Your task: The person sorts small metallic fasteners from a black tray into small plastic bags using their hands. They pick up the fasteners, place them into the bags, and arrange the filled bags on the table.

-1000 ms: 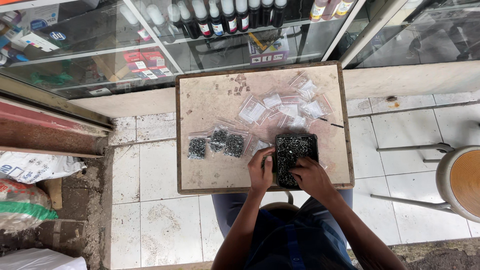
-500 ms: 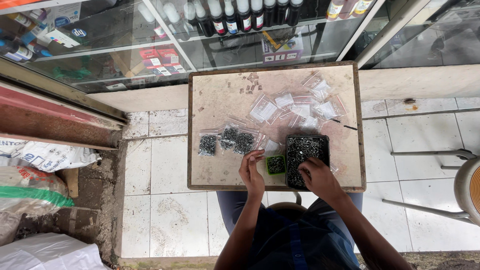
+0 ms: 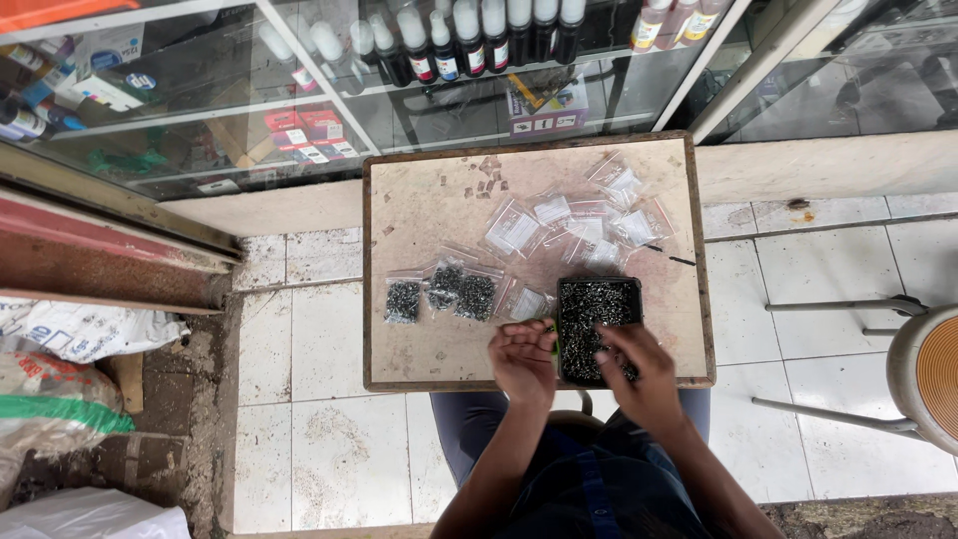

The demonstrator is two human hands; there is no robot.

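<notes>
A black tray (image 3: 597, 299) full of small dark metal pieces sits at the near right of a small square table (image 3: 419, 215). My right hand (image 3: 631, 367) reaches into the tray's near end, fingertips curled down among the pieces. My left hand (image 3: 523, 356) is cupped palm-up just left of the tray, at the table's near edge. A sliver of something green (image 3: 550, 325) shows between that hand and the tray. I cannot see what the palm holds. Three small clear bags of dark pieces (image 3: 444, 292) lie left of the tray, and several empty clear bags (image 3: 584, 220) lie beyond it.
A glass display cabinet (image 3: 429, 90) with bottles and boxes stands right behind the table. A round stool (image 3: 923, 374) stands at the right on the tiled floor. Sacks (image 3: 60, 369) and a dirt strip lie at the left. My knees sit under the table's near edge.
My left hand has come off the tray's edge and turned palm-up beside it, covering most of the green thing. My right hand stays in the tray. The view has shifted slightly.
</notes>
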